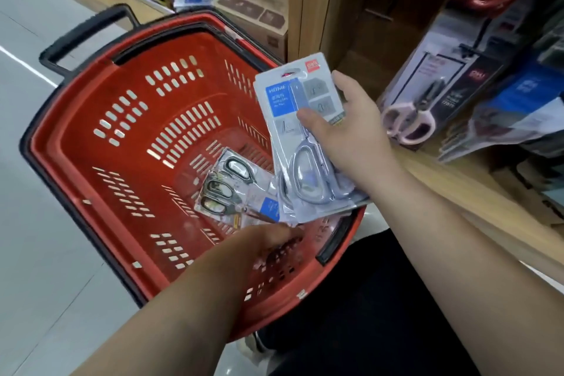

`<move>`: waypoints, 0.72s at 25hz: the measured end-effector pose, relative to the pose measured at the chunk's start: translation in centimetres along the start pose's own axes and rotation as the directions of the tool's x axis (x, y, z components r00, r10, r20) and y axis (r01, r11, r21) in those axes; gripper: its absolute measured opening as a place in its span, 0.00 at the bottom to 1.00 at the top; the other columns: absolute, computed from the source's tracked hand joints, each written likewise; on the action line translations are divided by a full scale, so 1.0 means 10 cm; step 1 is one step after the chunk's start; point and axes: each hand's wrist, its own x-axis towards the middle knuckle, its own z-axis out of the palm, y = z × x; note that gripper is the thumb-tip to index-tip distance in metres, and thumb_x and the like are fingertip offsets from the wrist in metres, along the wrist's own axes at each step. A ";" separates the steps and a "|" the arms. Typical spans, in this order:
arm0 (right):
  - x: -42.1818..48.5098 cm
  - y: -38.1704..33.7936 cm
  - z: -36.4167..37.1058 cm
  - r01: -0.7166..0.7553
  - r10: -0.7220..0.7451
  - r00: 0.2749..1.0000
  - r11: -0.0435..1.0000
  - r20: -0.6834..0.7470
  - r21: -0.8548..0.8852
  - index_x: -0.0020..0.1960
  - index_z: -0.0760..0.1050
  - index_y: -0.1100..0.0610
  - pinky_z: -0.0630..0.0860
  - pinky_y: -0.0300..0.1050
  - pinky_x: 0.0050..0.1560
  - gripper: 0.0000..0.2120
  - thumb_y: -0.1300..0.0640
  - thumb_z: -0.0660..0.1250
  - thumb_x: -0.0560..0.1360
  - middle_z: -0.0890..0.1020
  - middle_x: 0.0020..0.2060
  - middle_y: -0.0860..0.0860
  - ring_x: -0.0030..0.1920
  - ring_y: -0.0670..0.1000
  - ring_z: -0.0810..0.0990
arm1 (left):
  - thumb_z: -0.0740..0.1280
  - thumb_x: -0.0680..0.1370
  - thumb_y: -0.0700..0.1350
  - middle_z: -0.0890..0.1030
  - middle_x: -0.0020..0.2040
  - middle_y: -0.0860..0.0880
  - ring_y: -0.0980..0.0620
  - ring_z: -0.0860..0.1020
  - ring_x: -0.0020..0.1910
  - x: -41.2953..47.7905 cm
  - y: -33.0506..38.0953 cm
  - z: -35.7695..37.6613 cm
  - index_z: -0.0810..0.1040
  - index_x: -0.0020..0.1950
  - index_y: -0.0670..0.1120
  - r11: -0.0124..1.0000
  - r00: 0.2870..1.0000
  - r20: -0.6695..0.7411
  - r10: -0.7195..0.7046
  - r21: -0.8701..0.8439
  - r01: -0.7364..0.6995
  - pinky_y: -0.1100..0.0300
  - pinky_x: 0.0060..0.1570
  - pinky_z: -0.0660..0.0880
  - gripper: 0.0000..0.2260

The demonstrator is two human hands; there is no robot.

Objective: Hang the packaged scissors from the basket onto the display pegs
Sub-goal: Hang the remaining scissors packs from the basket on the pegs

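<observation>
Where the right hand (351, 134) closed: right of centre, thumb pressed across the front and fingers curled behind, it clamped firmly on the held stack (305, 159) of packaged scissors.
Held stack: several blister cards fanned together, grey-handled scissors in the front one, a blue label at its upper left; it was tilted, hang-hole end up, over the basket's right rim.
Left hand (268, 241): lower centre, it reached over the basket's near wall with fingers bent downward beside the corner of a card; whether it pinched anything could not be told.
Loose packs (225, 189): black-handled scissors on overlapping cards lay flat on the basket bottom, just below and left of the held stack.
Basket (91, 137): red, with slotted walls and a dark rim, it filled the centre left, its black handle (79, 36) at upper left.
Display: at the right edge, a pink-handled scissors pack (412, 122) sat among other carded goods above a wooden shelf (457, 192).
Cardboard box (253, 6): top centre, behind the basket.
Floor (30, 223): pale tiles covered the left side.
</observation>
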 end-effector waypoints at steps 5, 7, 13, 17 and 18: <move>-0.07 0.00 -0.05 0.045 -0.044 0.997 0.999 -0.068 0.003 0.76 0.70 0.47 0.78 0.48 0.67 0.28 0.53 0.75 0.79 0.81 0.66 0.39 0.66 0.41 0.79 | 0.69 0.81 0.47 0.82 0.39 0.51 0.54 0.80 0.36 0.06 -0.08 -0.19 0.82 0.46 0.49 0.978 0.989 -0.100 0.109 0.187 -0.089 0.61 0.43 0.77 0.05; -0.10 -0.05 -0.08 0.057 -0.055 0.993 0.998 -0.105 0.009 0.76 0.70 0.48 0.77 0.40 0.65 0.28 0.54 0.75 0.79 0.81 0.64 0.38 0.64 0.38 0.79 | 0.68 0.79 0.40 0.82 0.41 0.48 0.52 0.81 0.38 -0.10 -0.06 -0.36 0.82 0.44 0.48 0.973 0.982 -0.133 0.138 0.205 -0.109 0.58 0.46 0.77 0.06; -0.27 -0.24 -0.18 0.132 -0.123 0.983 0.990 -0.140 0.056 0.78 0.66 0.50 0.79 0.34 0.60 0.33 0.58 0.76 0.78 0.81 0.62 0.37 0.61 0.35 0.81 | 0.71 0.82 0.38 0.87 0.42 0.44 0.49 0.85 0.39 -1.03 0.11 -0.74 0.84 0.45 0.42 0.822 0.872 -0.364 0.326 -0.346 -0.452 0.57 0.44 0.81 0.06; -0.37 -0.50 -0.35 0.239 -0.217 0.954 0.967 -0.208 0.089 0.80 0.65 0.55 0.77 0.35 0.65 0.33 0.59 0.74 0.79 0.79 0.66 0.42 0.65 0.38 0.79 | 0.72 0.79 0.35 0.86 0.54 0.37 0.44 0.87 0.43 -1.74 0.27 -0.72 0.80 0.65 0.43 0.707 0.819 -0.292 0.494 -0.414 -0.574 0.52 0.43 0.85 0.14; -0.39 -0.59 -0.42 0.264 -0.241 0.944 0.961 -0.225 0.078 0.79 0.65 0.56 0.76 0.31 0.63 0.32 0.60 0.74 0.79 0.78 0.67 0.44 0.65 0.38 0.79 | 0.72 0.78 0.32 0.86 0.57 0.37 0.42 0.87 0.47 -1.89 0.33 -0.67 0.78 0.67 0.44 0.699 0.793 -0.279 0.541 -0.375 -0.609 0.49 0.46 0.85 0.19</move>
